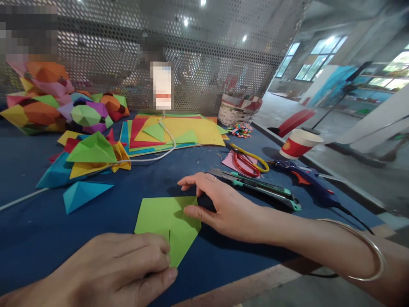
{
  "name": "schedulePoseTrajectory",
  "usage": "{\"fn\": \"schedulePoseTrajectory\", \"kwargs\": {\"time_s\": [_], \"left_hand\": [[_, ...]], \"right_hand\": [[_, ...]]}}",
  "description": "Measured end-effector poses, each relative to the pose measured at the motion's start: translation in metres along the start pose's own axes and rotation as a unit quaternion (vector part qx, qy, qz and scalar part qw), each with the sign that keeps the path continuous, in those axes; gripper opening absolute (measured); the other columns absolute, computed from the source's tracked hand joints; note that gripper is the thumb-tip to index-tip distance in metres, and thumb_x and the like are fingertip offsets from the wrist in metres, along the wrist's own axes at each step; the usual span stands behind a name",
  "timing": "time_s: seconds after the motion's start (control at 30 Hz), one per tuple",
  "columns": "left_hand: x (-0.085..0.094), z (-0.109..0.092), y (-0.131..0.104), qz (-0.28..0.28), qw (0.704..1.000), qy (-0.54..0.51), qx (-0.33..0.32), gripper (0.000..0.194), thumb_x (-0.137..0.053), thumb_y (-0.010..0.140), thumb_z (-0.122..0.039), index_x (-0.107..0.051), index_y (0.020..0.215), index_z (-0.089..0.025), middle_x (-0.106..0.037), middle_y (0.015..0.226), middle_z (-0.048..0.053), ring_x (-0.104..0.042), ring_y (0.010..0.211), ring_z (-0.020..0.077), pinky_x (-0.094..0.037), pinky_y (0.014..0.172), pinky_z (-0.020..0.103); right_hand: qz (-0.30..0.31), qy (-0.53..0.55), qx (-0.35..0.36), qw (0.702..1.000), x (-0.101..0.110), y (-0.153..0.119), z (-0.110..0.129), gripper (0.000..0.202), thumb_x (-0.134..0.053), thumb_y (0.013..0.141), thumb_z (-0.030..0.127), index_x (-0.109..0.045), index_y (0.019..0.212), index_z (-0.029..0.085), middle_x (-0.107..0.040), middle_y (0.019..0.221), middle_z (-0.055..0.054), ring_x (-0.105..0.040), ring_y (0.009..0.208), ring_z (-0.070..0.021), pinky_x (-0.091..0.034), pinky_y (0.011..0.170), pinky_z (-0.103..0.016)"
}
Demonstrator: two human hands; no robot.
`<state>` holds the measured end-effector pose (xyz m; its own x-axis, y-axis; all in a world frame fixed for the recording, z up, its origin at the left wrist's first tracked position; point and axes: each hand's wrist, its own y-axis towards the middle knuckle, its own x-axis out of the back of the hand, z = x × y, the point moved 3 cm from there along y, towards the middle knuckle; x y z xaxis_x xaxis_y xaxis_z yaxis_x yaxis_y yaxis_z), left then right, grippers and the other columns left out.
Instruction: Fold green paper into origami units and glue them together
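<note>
A sheet of light green paper (159,213) lies on the blue tabletop in front of me, with a slit or crease line near its lower middle. My left hand (128,264) covers its lower left part, fingers curled and thumb against them, closed on the paper's near edge. My right hand (220,204) arches over the right corner, thumb and fingers apart, the thumb tip over the paper. It wears a ring, and a bangle (373,247) circles the forearm. Just beyond it lie a green and black utility knife (255,185) and scissors (249,162) with red and yellow handles.
Folded paper pieces (92,149) and a blue one (84,194) lie left, colourful paper balls (89,115) behind. A white cable (153,159) crosses to a phone (162,85) near stacked paper (191,128). Right stand a glue gun (306,179), paper cup (300,143) and basket (238,108).
</note>
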<state>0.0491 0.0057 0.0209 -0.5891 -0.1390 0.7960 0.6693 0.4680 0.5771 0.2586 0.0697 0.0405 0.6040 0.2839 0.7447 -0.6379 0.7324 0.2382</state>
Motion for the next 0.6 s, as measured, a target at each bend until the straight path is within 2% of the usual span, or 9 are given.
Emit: {"fn": "schedulePoseTrajectory", "kwargs": {"time_s": [0.13,0.2,0.33,0.5,0.6], "left_hand": [[0.0012,-0.0012,0.0006,-0.01,0.999,-0.038,-0.018,0.036,-0.042,0.113,-0.023,-0.068,0.09,-0.023,-0.078,0.081,-0.005,-0.073,0.063,0.009,-0.051,0.054,0.021],[0.0021,-0.0023,-0.0003,-0.018,0.999,-0.019,-0.037,0.035,-0.042,0.113,-0.022,-0.069,0.091,-0.022,-0.078,0.082,-0.005,-0.074,0.065,0.0095,-0.052,0.055,0.021],[0.0032,-0.0053,-0.0023,-0.04,0.997,0.014,-0.071,0.032,-0.043,0.112,-0.019,-0.071,0.098,-0.024,-0.078,0.084,-0.005,-0.074,0.066,0.0103,-0.051,0.054,0.022],[0.0013,-0.0032,-0.0007,-0.023,0.999,-0.02,-0.034,0.035,-0.041,0.114,-0.023,-0.071,0.095,-0.024,-0.078,0.084,-0.005,-0.071,0.064,0.0082,-0.05,0.055,0.019],[0.0009,-0.0028,-0.0001,0.001,0.999,-0.023,-0.043,0.039,-0.038,0.114,-0.023,-0.071,0.092,-0.023,-0.078,0.085,-0.004,-0.071,0.065,0.0096,-0.051,0.057,0.02]], "right_hand": [[0.004,-0.005,-0.012,1.0,-0.0049,0.0006,-0.002,0.035,-0.064,0.103,0.031,-0.057,0.133,0.014,-0.071,0.103,-0.007,-0.065,0.093,-0.0194,-0.052,0.087,-0.036],[-0.003,-0.012,-0.012,1.0,-0.004,0.0003,-0.0014,0.037,-0.064,0.103,0.032,-0.056,0.134,0.015,-0.071,0.107,-0.008,-0.065,0.097,-0.0205,-0.052,0.09,-0.037],[-0.008,-0.031,0.023,0.999,-0.0028,-0.0005,0.0007,0.042,-0.065,0.102,0.031,-0.052,0.14,0.016,-0.069,0.129,-0.013,-0.061,0.118,-0.0255,-0.047,0.106,-0.046],[-0.003,-0.023,0.022,0.999,-0.0046,0.0007,-0.0001,0.036,-0.061,0.104,0.028,-0.055,0.137,0.015,-0.071,0.117,-0.01,-0.063,0.108,-0.0229,-0.048,0.102,-0.043],[-0.011,-0.056,0.005,0.998,-0.0049,0.0015,0.0,0.036,-0.063,0.103,0.028,-0.056,0.135,0.013,-0.07,0.114,-0.01,-0.061,0.105,-0.024,-0.048,0.099,-0.044]]}}
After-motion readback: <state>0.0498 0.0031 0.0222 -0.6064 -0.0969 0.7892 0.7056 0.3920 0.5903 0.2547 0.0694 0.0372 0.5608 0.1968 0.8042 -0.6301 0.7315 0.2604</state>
